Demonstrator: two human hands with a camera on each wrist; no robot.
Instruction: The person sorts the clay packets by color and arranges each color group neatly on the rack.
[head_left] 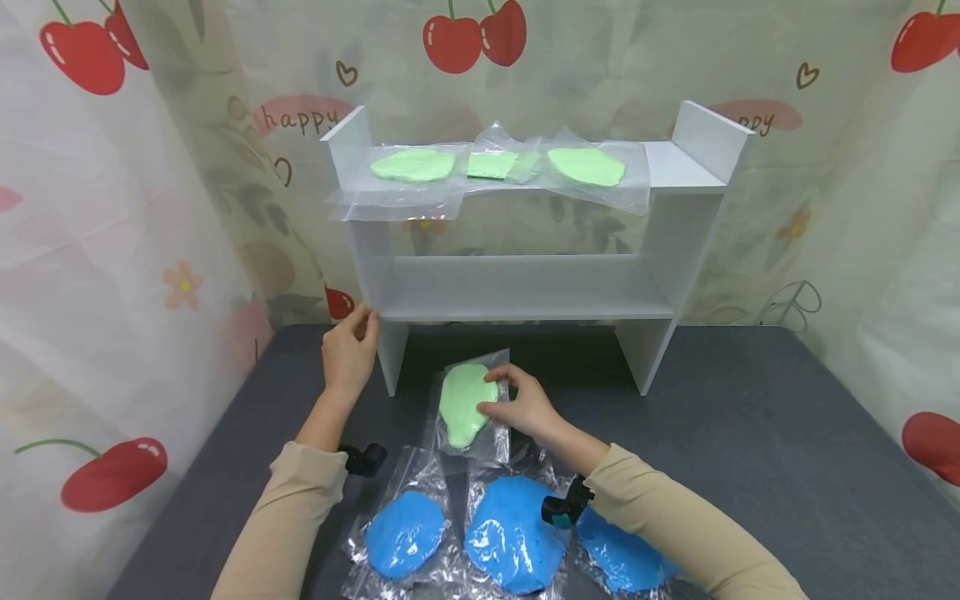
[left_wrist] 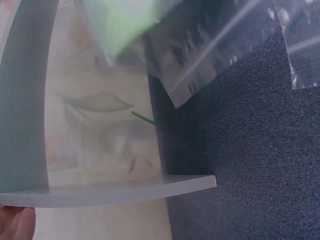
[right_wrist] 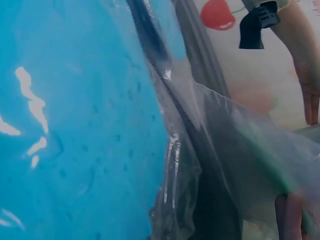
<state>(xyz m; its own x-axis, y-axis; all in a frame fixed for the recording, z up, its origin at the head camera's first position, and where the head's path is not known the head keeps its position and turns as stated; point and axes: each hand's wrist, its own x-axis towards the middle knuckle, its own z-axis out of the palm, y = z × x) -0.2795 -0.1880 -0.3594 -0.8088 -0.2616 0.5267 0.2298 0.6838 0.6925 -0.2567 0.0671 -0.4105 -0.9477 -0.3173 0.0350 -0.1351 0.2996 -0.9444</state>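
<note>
Blue bags (head_left: 513, 533) sit nearer you than both hands. Green bag (head_left: 465, 404) is just left of your right hand (head_left: 522, 408), which pinches its edge; long axis fore-aft. Your left hand (head_left: 349, 348), farther off, touches the shelf (head_left: 525, 287), fingers loose.

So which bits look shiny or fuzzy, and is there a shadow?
Right wrist: white glare streaks on the bagged blue slab; left wrist: the green slab looks fuzzy, while the dark table shows its weave; head: mostly sharp, with darker shade beneath the white shelf.
</note>
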